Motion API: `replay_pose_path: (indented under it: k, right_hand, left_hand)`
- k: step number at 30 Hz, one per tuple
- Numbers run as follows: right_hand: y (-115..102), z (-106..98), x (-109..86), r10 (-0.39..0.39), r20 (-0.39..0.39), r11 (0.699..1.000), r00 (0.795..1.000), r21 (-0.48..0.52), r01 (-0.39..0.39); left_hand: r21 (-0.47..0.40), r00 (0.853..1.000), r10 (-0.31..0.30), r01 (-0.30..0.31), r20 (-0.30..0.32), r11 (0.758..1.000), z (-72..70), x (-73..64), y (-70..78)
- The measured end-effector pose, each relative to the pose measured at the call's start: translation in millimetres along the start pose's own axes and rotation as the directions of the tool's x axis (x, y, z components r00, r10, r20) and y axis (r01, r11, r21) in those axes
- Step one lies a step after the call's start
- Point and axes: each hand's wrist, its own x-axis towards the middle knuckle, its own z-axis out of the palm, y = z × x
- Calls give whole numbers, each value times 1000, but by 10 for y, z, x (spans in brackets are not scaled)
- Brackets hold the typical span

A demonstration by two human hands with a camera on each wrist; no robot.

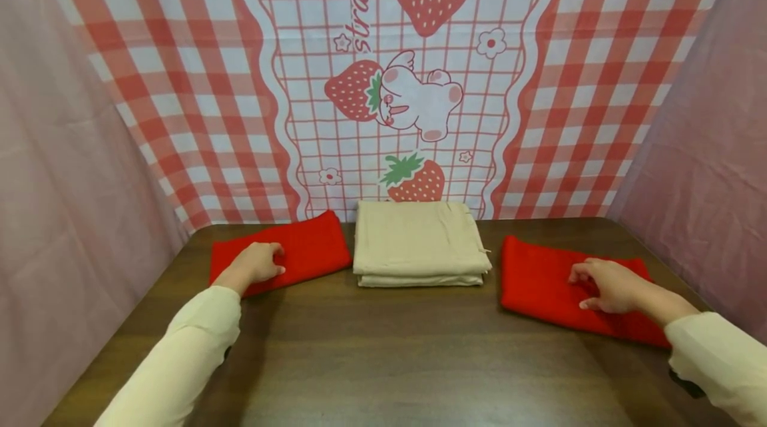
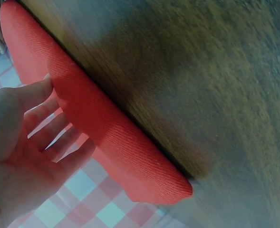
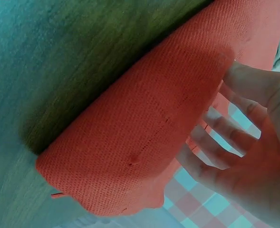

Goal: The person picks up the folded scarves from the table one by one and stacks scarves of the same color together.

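Observation:
My left hand (image 1: 257,263) is over a folded red cloth (image 1: 314,245) on the left of the table, its fingers loosely bent. In the left wrist view, the thumb and fingertips of this hand (image 2: 33,142) appear at the cloth's top surface, with no fold gripped. On the right lies another folded red cloth (image 1: 533,280). Above it my right hand (image 1: 616,287) has its fingers spread and slightly bent. The right wrist view shows the thumb by the knitted or ribbed cloth (image 3: 130,128); whether it presses on it I cannot tell.
Between the red cloths stands a neat stack of folded beige cloth (image 1: 422,240) at the table's back edge. The brown wooden table (image 1: 389,354) ends at a strawberry-printed checked curtain (image 1: 383,80). Pink drapes (image 1: 78,167) hang at both sides.

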Motion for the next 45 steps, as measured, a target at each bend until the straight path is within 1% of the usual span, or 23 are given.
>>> replay_pose_path:
  k: [8, 11, 14, 19, 26, 33, 38, 45]
  right_hand:
    - [-49, -24, -30, -9, 0, 1000, 1000, -5, 9]
    - [-72, -34, -48, 0, 10, 1000, 1000, -6, 0]
    - [-89, -40, -66, 3, 24, 1000, 1000, -5, -3]
    - [-123, -41, -86, -8, 23, 1000, 1000, -6, 8]
    - [-177, -41, -122, -11, 36, 1000, 999, -2, 11]
    - [-227, -30, -136, -51, 56, 998, 997, 23, 50]
    - [-280, -31, -145, -43, 76, 999, 996, 27, 42]
    - [-327, -21, -172, -61, 70, 997, 996, 42, 58]
  left_hand:
    - [4, 1000, -3, 3, -2, 1000, -34, 42, 7]
    - [4, 1000, 2, -2, -7, 1000, -47, 57, 6]
    - [5, 1000, 6, -6, -11, 1000, -49, 74, -1]
    - [5, 1000, -3, 3, -6, 1000, -45, 91, -12]
    - [9, 1000, -9, 9, 7, 1000, -47, 98, -20]
    - [-1, 1000, -15, 15, 19, 1000, -29, 77, -30]
    - [-1, 999, -26, 26, 25, 1000, -23, 84, -25]
    - [-7, 999, -35, 35, 27, 999, -22, 93, -27]
